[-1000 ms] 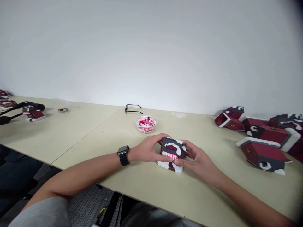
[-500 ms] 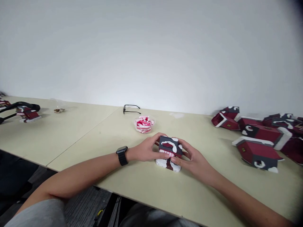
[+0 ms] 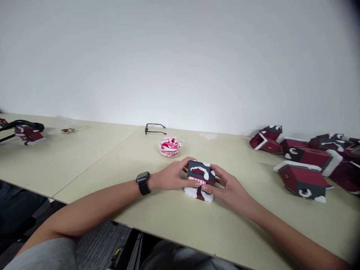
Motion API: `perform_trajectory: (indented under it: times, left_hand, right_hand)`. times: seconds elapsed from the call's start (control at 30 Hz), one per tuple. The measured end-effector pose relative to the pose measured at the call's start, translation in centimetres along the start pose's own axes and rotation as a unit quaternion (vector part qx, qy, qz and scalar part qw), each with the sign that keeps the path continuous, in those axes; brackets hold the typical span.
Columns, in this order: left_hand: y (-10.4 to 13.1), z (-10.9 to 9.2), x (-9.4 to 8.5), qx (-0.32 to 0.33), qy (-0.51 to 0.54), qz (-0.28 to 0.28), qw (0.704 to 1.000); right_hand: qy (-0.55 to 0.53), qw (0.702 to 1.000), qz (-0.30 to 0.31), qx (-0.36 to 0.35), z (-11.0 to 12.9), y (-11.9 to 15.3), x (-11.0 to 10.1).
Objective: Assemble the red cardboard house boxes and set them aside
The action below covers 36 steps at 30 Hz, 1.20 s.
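A small model house [image 3: 200,172] with a dark grey roof, white snow-like trim, dark red walls and a white base stands on the table in front of me. My left hand [image 3: 176,175] grips its left side, the thumb lying across the front near a red-and-white striped piece [image 3: 197,180]. On the right side my right hand [image 3: 226,187] is closed round the house, its thumb at the front beside the other thumb. The fingers behind the house are partly hidden.
Beyond my hands, a clear tub [image 3: 170,147] holds several red-and-white striped pieces. Black glasses [image 3: 155,128] lie behind it. Several similar houses [image 3: 305,180] lie at the right; another house [image 3: 28,134] and a clear container [image 3: 67,125] are at the left.
The whole view has shifted slightly. Both hands keep their hold on the house, with no clear movement of it on the table.
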<state>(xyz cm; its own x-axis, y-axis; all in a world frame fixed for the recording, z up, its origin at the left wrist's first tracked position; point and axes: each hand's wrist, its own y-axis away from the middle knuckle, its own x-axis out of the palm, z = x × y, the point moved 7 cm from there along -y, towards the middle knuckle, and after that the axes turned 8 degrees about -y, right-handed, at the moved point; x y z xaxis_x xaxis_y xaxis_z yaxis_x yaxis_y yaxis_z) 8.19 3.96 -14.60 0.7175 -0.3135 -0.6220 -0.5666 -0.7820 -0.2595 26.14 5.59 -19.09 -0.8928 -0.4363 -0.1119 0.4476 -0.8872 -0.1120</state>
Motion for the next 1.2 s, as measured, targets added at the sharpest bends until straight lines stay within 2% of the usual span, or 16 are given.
perform_trajectory:
  times: [0.37,0.43,0.5,0.57,0.6,0.67,0.73,0.8,0.9,0.97,1.07,1.2]
  left_hand:
    - [0.0,0.5,0.1,0.028,0.000,-0.013,1.000]
    - [0.1,-0.2,-0.1,0.039,-0.029,-0.036,0.998]
    - [0.3,-1.1,-1.1,0.066,-0.066,-0.087,0.992]
    - [0.5,-1.9,-3.3,0.100,-0.088,-0.178,0.975]
    - [0.7,-2.0,-5.1,0.116,-0.089,-0.240,0.960]
    - [1.6,-1.4,-9.6,0.137,-0.085,-0.387,0.908]
    - [3.0,0.2,-14.6,0.141,-0.092,-0.528,0.832]
    - [4.2,2.8,-19.1,0.098,-0.119,-0.596,0.788]
    - [6.6,8.0,-24.4,-0.049,-0.175,-0.634,0.752]
    - [8.8,11.0,-26.6,-0.148,-0.234,-0.631,0.725]
    - [12.0,14.5,-28.1,-0.256,-0.267,-0.623,0.690]
    - [14.4,17.1,-28.6,-0.336,-0.243,-0.607,0.677]
  right_hand:
    - [0.020,0.999,0.008,-0.026,0.8,0.2,0.2]
    - [0.019,0.999,0.006,-0.037,1.2,0.3,0.1]
    - [0.005,0.999,-0.016,-0.049,1.6,0.4,-0.4]
    - [-0.006,0.997,-0.051,-0.066,1.9,0.4,-1.2]
    - [-0.006,0.995,-0.069,-0.076,2.1,0.3,-1.5]
    - [0.000,0.992,-0.097,-0.086,2.1,0.2,-2.1]
    - [0.003,0.990,-0.112,-0.080,1.7,0.1,-2.3]
    - [0.005,0.991,-0.114,-0.071,1.3,-0.1,-2.4]
    - [0.009,0.991,-0.114,-0.072,1.0,-0.3,-2.4]
    - [0.015,0.990,-0.120,-0.074,1.0,-0.2,-2.5]
    - [0.026,0.989,-0.133,-0.065,1.1,-0.1,-2.7]
    - [0.027,0.989,-0.137,-0.048,1.3,0.0,-2.7]
